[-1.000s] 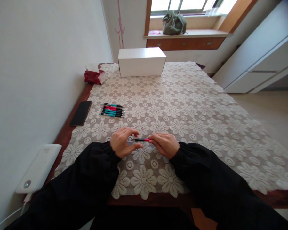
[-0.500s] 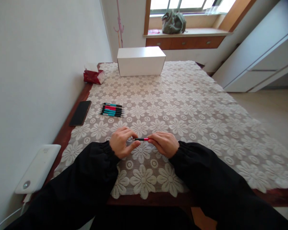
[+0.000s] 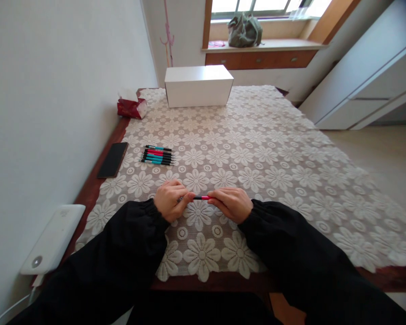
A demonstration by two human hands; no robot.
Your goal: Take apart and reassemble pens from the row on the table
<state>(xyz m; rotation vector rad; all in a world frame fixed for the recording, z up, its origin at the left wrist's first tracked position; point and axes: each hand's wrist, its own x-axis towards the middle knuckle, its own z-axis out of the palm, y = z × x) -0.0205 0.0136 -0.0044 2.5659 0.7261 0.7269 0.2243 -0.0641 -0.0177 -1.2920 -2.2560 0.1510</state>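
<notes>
Both of my hands hold one pink and black pen (image 3: 200,197) just above the lace tablecloth (image 3: 264,149), near the table's front edge. My left hand (image 3: 171,200) pinches its black tip end between thumb and fingers. My right hand (image 3: 230,203) grips the pink end. Only a short middle stretch of the pen shows between the fingers. Further back on the left lies a row of several similar pens (image 3: 158,155), teal, pink and black, side by side.
A black phone (image 3: 113,159) lies at the table's left edge. A white box (image 3: 198,85) and a red tissue pack (image 3: 131,107) stand at the far end. A white device (image 3: 53,238) sits low by the left wall. Cabinets stand right.
My left fingers have closed in over the pen's tip end, covering more of the black part. My right hand has stayed in place.
</notes>
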